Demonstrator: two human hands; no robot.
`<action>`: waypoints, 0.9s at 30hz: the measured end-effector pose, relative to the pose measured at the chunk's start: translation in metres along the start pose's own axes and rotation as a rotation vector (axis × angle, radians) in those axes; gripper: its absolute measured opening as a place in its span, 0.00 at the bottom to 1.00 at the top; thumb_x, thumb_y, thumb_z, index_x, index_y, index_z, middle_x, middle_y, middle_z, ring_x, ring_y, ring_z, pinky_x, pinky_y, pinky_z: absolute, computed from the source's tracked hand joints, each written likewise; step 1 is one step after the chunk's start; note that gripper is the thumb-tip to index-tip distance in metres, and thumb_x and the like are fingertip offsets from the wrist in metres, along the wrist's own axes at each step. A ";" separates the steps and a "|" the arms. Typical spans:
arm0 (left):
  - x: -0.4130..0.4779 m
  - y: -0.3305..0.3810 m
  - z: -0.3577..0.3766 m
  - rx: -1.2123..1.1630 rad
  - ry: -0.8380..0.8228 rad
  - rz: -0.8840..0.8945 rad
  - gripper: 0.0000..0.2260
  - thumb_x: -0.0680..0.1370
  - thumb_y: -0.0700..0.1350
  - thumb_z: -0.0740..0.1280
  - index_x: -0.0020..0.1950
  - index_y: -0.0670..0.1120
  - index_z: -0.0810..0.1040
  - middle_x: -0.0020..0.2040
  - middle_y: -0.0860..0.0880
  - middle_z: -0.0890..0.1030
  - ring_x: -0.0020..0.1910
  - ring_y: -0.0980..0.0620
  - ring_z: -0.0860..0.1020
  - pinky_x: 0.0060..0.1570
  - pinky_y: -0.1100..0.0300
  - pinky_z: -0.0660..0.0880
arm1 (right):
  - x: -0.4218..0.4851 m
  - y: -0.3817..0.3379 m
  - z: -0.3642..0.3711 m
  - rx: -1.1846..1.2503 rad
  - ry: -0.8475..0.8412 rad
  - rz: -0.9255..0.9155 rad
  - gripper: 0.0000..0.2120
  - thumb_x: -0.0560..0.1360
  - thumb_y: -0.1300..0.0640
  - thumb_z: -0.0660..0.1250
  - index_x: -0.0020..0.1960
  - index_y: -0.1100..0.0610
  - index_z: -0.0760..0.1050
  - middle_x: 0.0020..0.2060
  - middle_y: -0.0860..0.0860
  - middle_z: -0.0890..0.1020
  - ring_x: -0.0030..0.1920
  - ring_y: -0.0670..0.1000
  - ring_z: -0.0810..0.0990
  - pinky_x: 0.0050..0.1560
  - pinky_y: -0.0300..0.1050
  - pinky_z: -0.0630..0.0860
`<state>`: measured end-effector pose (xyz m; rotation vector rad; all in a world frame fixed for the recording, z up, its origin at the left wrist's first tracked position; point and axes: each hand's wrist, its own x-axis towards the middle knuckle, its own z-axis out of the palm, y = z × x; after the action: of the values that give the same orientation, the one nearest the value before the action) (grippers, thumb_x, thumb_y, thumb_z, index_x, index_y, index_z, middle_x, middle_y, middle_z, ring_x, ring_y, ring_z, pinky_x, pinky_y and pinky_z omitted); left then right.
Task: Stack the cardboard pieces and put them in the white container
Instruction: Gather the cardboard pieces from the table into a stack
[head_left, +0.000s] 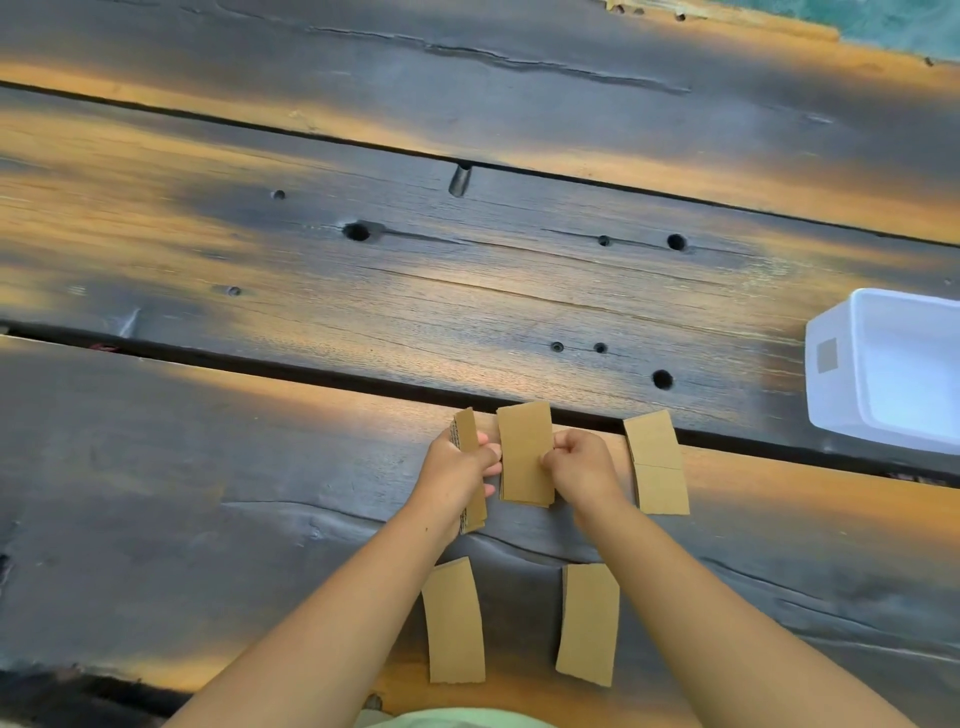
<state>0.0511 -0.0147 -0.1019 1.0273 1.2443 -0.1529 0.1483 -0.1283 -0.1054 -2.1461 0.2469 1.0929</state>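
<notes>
cardboard stack (467, 467) in left grip (457, 475); right grip (582, 467) pinches cardboard pile (524, 452).

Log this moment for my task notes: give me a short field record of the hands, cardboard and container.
left hand: grips a tilted bundle of cardboard
right hand: pinches the middle stack lying on the table
piece at right: lies flat, untouched
near pieces: near left piece and near right piece, flat between the forearms
white container: at the right edge, open, no cardboard seen inside
surface: dark wooden table
</notes>
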 end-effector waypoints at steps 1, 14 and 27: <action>-0.002 0.000 0.000 -0.005 -0.008 0.006 0.06 0.78 0.40 0.71 0.51 0.48 0.77 0.54 0.43 0.86 0.51 0.49 0.86 0.44 0.54 0.81 | -0.002 0.001 -0.003 0.015 -0.010 -0.004 0.11 0.75 0.68 0.62 0.39 0.56 0.77 0.40 0.55 0.82 0.44 0.56 0.79 0.45 0.48 0.76; -0.049 0.004 -0.017 -0.049 -0.118 0.162 0.15 0.72 0.51 0.75 0.56 0.49 0.78 0.43 0.47 0.85 0.36 0.54 0.83 0.37 0.59 0.80 | -0.066 0.002 -0.038 0.161 -0.083 -0.216 0.16 0.76 0.71 0.63 0.42 0.53 0.80 0.39 0.50 0.84 0.41 0.48 0.81 0.41 0.42 0.75; -0.100 0.006 0.004 -0.190 -0.355 0.161 0.27 0.70 0.49 0.79 0.64 0.41 0.78 0.52 0.39 0.85 0.45 0.43 0.84 0.44 0.47 0.83 | -0.114 0.001 -0.044 0.242 -0.284 -0.366 0.15 0.78 0.71 0.61 0.59 0.64 0.82 0.47 0.55 0.86 0.42 0.45 0.84 0.39 0.32 0.78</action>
<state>0.0199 -0.0563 -0.0157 0.8863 0.8339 -0.0852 0.1047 -0.1740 -0.0007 -1.7127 -0.1355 1.0726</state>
